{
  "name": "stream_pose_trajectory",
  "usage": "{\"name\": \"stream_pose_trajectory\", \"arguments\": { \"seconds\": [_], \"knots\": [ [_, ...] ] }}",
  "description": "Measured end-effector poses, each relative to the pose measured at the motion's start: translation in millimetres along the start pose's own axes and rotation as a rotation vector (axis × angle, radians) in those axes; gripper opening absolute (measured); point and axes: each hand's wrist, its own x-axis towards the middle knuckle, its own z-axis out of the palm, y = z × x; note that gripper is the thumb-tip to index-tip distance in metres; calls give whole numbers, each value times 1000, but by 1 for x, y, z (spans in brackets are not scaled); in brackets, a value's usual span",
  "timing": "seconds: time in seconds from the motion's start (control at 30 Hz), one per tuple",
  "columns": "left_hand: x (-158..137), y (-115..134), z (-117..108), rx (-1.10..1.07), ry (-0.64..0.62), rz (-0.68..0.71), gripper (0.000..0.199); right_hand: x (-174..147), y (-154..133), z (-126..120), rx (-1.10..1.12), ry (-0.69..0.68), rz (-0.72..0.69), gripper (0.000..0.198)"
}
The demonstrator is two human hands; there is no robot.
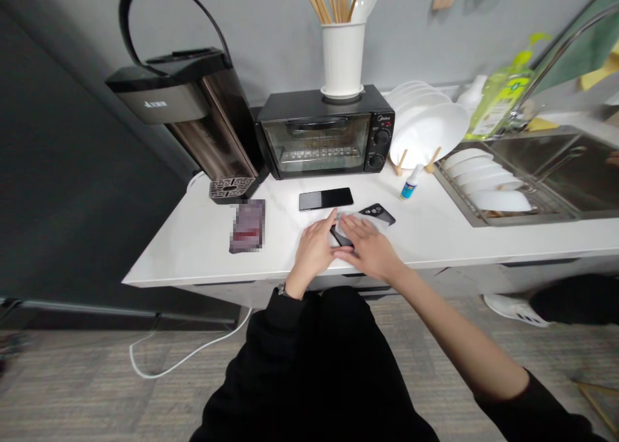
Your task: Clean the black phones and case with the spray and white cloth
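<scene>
A black phone case [385,215], with round camera rings at its far right corner, lies tilted on the white counter under my hands. A thin white wipe [378,223] is spread over part of it. My right hand [367,245] presses the wipe onto the case with its fingers laid over it. At the near left end of the case, my left hand [315,247] grips its edge, thumb toward the right hand; the exact hold is partly hidden. Just beyond my hands rests a black phone [326,199], screen up. A small white spray bottle [410,184] with a blue label stands to the right.
A blurred purple item [248,226] lies left on the counter [188,255]. Behind stand a tall water dispenser [213,126], a toaster oven [324,142] and a rack of plates [430,129]. The sink [546,164] holds bowls at right. Another person's shoe [515,310] shows below.
</scene>
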Motion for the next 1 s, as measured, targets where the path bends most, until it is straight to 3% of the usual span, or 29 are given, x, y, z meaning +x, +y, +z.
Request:
{"name": "stream_pose_trajectory", "arguments": {
  "seconds": [0.07,0.13,0.27,0.33,0.47,0.53,0.6,0.7,0.77,0.83,0.93,1.0],
  "knots": [
    [-1,0,0,22,-7,-12,97,-6,-11,-3,72,-56,-102,84],
    [-1,1,0,5,3,-13,100,-15,-3,-12,88,-76,-103,77],
    [0,4,-1,-36,21,-3,104,-19,30,-22,-5,-27,120,64],
    [0,4,-1,-30,13,-1,101,-10,27,-15,-37,4,180,68],
    [-2,1,0,27,-18,-4,94,3,-14,2,21,-17,30,85],
    [-3,0,0,35,-18,-8,96,-1,-21,1,70,-62,-75,87],
    [-4,0,0,13,-3,-3,99,-9,-9,-9,84,-87,-95,81],
    [-3,2,0,-18,17,14,103,-16,23,-23,21,-74,49,66],
    [-4,2,-1,-25,19,13,103,-13,30,-24,-34,-46,131,65],
    [-5,2,-1,-22,8,6,103,-7,17,-16,-40,-35,92,72],
    [-8,3,-3,10,-17,-22,99,-2,-5,-4,7,-62,-78,90],
    [-10,4,-4,24,-23,-37,99,-1,0,-4,8,-85,-114,90]
  ]
}}
